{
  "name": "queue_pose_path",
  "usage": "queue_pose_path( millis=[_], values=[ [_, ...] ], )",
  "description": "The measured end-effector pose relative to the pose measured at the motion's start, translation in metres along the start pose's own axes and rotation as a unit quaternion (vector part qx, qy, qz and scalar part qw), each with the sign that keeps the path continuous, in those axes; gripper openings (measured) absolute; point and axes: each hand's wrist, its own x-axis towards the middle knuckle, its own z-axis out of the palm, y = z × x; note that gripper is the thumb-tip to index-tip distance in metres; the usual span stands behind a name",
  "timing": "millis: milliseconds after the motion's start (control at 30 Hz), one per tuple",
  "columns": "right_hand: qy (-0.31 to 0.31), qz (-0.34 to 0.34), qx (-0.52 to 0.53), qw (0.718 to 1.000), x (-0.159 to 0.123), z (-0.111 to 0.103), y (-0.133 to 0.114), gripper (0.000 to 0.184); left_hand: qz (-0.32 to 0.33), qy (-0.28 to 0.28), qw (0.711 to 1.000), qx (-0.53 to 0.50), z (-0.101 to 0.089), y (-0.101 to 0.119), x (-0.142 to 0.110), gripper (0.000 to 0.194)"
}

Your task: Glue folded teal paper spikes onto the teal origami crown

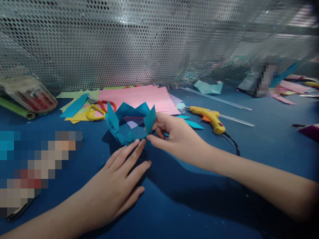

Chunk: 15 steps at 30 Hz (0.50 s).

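Note:
A ring of folded blue paper (113,121) with upright points, shaped like a crown, stands at the middle of the table. My right hand (174,137) pinches its right side between thumb and fingers, by one tall point. On the near side my left hand (124,177) reaches in with fingers stretched and spread, the foremost tips touching the ring's lower edge. Its thumb is hidden. Just right of my right hand lie more pointed blue paper pieces (194,124), partly covered by it.
Behind the ring are pink sheets (139,94), scissors with yellow (92,113) and red handles, and a blue strip (76,105). A yellow glue gun (211,119) with a black cord and clear glue sticks (221,99) lie right. A jar (32,96) stands left, before a perforated metal panel (149,43).

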Motion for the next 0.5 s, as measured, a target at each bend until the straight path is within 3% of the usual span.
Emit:
queue_pose_path(
  millis=[500],
  values=[
    [0.023, 0.011, -0.006, 1.000, -0.0024, 0.0003, -0.0026, 0.005, -0.005, 0.000, 1.000, 0.001, -0.0003, 0.0007, 0.0002, 0.035]
  ],
)
